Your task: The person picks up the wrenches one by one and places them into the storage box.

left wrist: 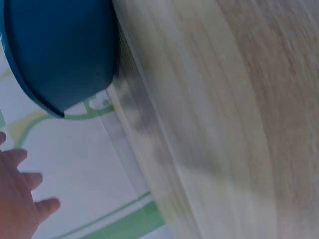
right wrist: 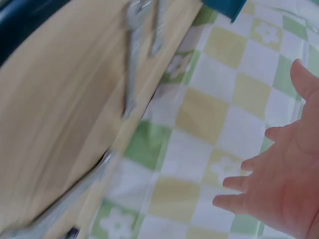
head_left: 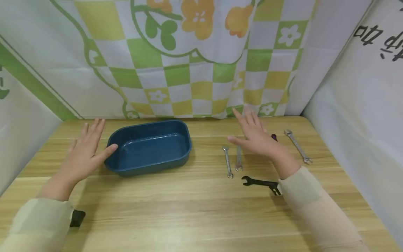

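Head view: holds left hand and right hand with fingers spread, gripping nothing. Might shove the dark-blue rectangular plastic tub by swinging the left hand inward.

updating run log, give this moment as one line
left grip: open, beside blue bin | right grip: open, near wrenches | wrenches: on table

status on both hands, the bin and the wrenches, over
Left hand holds nothing, near blue bin. Right hand holds nothing, near silver wrenches. Head view: right hand hides far end of one wrench.
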The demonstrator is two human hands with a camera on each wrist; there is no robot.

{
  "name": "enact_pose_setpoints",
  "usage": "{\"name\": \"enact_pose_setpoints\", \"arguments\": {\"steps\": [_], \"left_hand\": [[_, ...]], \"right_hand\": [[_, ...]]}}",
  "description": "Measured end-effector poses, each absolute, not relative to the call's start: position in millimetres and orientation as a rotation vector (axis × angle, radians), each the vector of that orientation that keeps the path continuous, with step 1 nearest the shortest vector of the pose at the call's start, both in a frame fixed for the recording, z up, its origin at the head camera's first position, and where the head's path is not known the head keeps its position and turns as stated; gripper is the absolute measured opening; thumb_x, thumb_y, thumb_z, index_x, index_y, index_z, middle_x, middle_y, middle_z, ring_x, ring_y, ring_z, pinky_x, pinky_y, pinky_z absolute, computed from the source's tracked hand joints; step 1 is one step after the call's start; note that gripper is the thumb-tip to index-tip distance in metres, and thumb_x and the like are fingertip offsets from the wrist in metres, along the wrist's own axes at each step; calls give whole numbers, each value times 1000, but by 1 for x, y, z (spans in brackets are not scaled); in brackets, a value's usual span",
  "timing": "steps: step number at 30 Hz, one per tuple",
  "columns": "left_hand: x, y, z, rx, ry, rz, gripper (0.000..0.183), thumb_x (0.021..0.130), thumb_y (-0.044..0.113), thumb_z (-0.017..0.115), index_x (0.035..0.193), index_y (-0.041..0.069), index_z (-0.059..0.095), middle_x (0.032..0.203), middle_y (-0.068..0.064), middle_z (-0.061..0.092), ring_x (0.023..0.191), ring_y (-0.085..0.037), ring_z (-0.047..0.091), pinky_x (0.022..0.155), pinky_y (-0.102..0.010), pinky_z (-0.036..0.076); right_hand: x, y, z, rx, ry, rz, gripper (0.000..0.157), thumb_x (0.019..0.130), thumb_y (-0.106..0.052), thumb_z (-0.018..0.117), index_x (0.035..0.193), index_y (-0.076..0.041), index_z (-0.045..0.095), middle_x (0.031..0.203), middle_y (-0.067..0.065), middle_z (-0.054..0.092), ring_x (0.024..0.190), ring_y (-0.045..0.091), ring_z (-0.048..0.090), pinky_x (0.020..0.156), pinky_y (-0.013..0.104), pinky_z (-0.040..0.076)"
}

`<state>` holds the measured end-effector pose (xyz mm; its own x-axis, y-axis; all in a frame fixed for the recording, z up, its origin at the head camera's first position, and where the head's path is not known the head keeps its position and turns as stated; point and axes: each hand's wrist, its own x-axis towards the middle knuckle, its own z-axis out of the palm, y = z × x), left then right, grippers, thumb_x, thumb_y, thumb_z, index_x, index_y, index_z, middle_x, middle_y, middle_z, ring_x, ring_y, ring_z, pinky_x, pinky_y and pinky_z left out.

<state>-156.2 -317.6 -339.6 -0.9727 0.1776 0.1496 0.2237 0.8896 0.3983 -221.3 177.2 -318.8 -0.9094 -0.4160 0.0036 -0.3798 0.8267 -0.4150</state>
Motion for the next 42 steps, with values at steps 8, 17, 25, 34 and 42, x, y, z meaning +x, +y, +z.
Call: {"name": "enact_pose_setpoints", "arguments": {"steps": [8,17,25,34,42], "left_hand": [[-154,-332,-340,-323,-2973,-1139,94,101,35,56,156,32,-19,166,-13,-18,148,-53,-14,106,-80,2],[-157,-337,-340,-285,-3035,-1211,101,98,34,63,155,37,-20,167,-12,-11,145,-60,-4,101,-82,11],[-164,-339,-347,-356,-3045,-1261,104,94,29,69,160,25,-12,167,-18,-4,148,-55,-5,102,-82,12],[-161,-339,-354,-371,-3067,-1281,107,91,25,72,160,18,-10,166,-22,-3,148,-56,0,100,-82,15],[-163,-340,-359,-399,-3089,-1270,113,89,25,75,159,24,-12,165,-26,-3,147,-57,2,98,-82,17]], "right_hand": [[-232,132,-317,-807,2724,-799,93,96,-58,54,159,-31,-10,165,5,-22,153,41,-11,117,70,6],[-249,98,-330,-938,2538,-942,98,94,-47,64,161,-25,-4,168,6,-8,156,26,-6,124,53,7],[-255,76,-345,-967,2439,-959,114,85,-41,78,160,-25,-5,169,2,-2,156,22,1,125,48,12],[-260,58,-354,-943,2340,-986,118,82,-36,81,160,-24,-6,169,3,-1,156,23,6,124,48,18],[-259,55,-357,-926,2279,-992,121,82,-31,82,160,-23,-10,169,2,-5,156,23,0,125,48,13]]}}
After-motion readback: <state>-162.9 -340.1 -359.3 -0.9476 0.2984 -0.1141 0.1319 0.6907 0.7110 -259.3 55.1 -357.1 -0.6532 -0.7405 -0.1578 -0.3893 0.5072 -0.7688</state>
